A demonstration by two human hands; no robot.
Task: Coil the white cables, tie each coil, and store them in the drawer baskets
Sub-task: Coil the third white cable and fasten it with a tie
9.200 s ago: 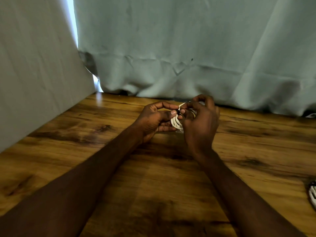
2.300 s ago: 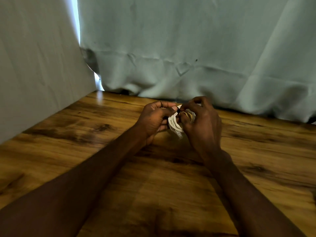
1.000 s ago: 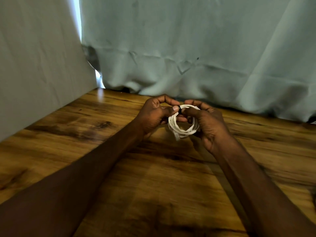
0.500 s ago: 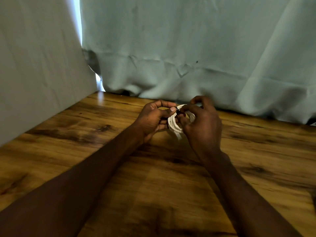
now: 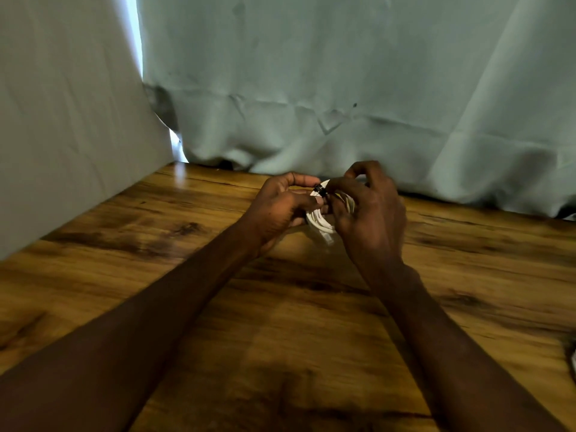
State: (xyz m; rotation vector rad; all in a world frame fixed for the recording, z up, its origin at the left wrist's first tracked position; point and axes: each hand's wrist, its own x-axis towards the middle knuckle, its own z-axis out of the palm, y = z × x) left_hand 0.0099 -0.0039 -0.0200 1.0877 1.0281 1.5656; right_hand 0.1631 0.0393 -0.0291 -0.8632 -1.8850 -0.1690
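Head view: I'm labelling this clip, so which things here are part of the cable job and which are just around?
In the job:
- white cable coil, gripped by both hands
- small black tie at its top
- left hand
- right hand

Just there:
- wooden table
- pale curtain
- blurred whitish thing at the table's right edge, unidentifiable

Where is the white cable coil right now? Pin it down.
In the head view, the white cable coil sits centre frame, held between the left hand and right hand just above the wooden table, near the curtain.
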